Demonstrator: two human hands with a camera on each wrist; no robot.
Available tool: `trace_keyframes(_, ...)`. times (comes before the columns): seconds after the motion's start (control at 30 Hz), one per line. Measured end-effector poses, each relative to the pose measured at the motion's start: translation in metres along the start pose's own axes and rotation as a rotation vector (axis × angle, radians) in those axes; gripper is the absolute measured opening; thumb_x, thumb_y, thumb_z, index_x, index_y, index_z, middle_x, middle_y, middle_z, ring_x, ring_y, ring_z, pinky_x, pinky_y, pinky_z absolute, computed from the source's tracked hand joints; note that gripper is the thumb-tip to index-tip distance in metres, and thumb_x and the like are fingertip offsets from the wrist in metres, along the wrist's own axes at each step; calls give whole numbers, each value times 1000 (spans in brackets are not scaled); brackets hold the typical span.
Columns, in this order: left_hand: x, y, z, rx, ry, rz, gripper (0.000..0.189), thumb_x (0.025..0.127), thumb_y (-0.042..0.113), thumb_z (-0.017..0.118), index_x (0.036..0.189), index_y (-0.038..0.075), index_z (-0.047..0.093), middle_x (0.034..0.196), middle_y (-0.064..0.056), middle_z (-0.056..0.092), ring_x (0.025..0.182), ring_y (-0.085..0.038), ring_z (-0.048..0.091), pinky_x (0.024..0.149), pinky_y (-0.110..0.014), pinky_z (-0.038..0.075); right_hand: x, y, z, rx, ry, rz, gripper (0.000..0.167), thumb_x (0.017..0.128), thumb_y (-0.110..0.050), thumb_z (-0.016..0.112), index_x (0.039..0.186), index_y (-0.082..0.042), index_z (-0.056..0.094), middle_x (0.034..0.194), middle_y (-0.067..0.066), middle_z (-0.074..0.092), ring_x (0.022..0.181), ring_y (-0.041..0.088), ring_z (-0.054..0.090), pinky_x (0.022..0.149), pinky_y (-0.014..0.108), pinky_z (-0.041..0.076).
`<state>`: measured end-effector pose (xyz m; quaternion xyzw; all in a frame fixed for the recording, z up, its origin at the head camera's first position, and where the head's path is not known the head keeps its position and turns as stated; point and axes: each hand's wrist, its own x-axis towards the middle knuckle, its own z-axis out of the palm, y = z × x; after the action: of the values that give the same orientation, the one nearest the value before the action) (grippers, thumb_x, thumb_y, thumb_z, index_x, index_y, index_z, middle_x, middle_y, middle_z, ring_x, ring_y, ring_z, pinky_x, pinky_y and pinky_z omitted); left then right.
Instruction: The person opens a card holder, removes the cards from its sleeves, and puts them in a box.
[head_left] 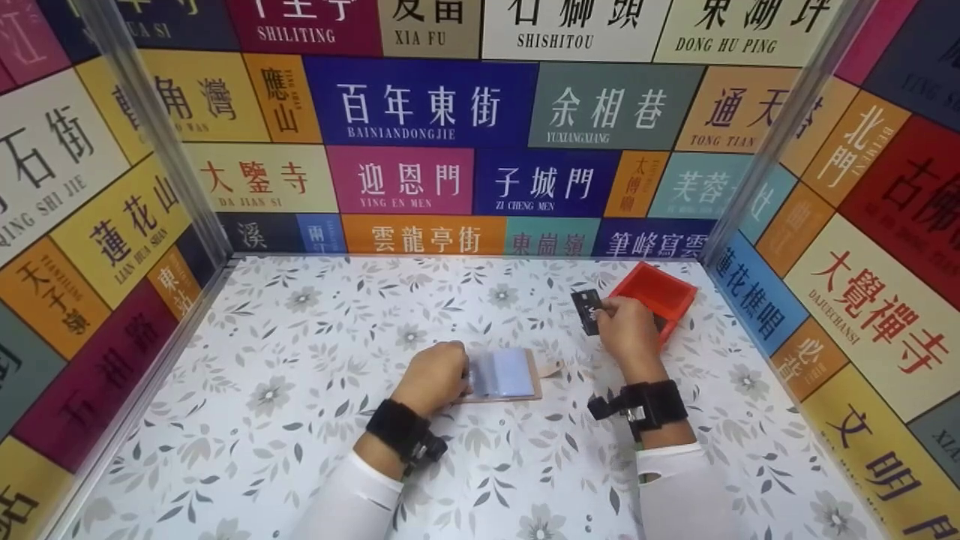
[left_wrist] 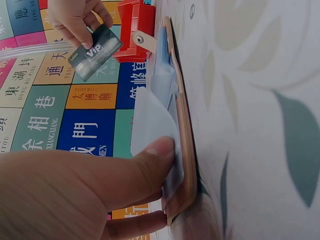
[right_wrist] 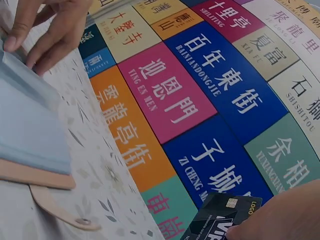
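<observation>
An open card holder [head_left: 510, 373] lies on the table, its clear plastic sleeves [left_wrist: 155, 125] spread over a tan cover with a snap strap [right_wrist: 65, 210]. My left hand [head_left: 433, 379] pinches the holder's left end, the thumb on the sleeves and a finger at the cover's edge. Between thumb and fingers, my right hand [head_left: 631, 334] holds a black VIP card [head_left: 587, 311] with a chip, raised to the right of the holder and beside the red box [head_left: 679, 289]. The right fingers are mostly hidden in the right wrist view.
The red box stands at the table's back right, partly covered by my right hand. Panels with colourful place-name signs [head_left: 420, 105] enclose the back and both sides. A floral sheet [head_left: 300, 330] covers the table.
</observation>
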<state>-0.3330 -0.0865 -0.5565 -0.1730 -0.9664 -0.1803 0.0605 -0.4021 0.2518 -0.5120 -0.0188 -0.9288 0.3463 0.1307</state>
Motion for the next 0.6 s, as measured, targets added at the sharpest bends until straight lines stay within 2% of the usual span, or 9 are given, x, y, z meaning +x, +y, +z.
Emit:
trace_keyframes(0.23, 1, -2, 2, -2, -5, 11, 24, 80, 14, 95, 78, 14, 70, 80, -2, 65, 71, -21, 56, 70, -45, 58, 4, 19, -19, -80, 104, -3, 30, 105, -7, 66, 129, -3, 83, 126, 25, 82, 116, 50, 76, 101, 64, 57)
trace_keyframes(0.5, 1, -2, 2, -14, 3, 10, 27, 80, 16, 97, 78, 15, 69, 81, -1, 65, 73, -21, 57, 73, -46, 59, 9, 31, -31, -148, 94, 121, 35, 110, -11, 59, 138, -3, 79, 134, 25, 80, 123, 50, 73, 112, 66, 55)
trace_keyframes(0.6, 1, -2, 2, -13, 1, 7, 27, 81, 16, 96, 79, 14, 69, 81, -2, 65, 73, -22, 58, 73, -46, 59, 10, 35, -31, -166, 113, 113, 35, 110, -8, 58, 135, -2, 81, 131, 26, 80, 122, 50, 74, 111, 66, 56)
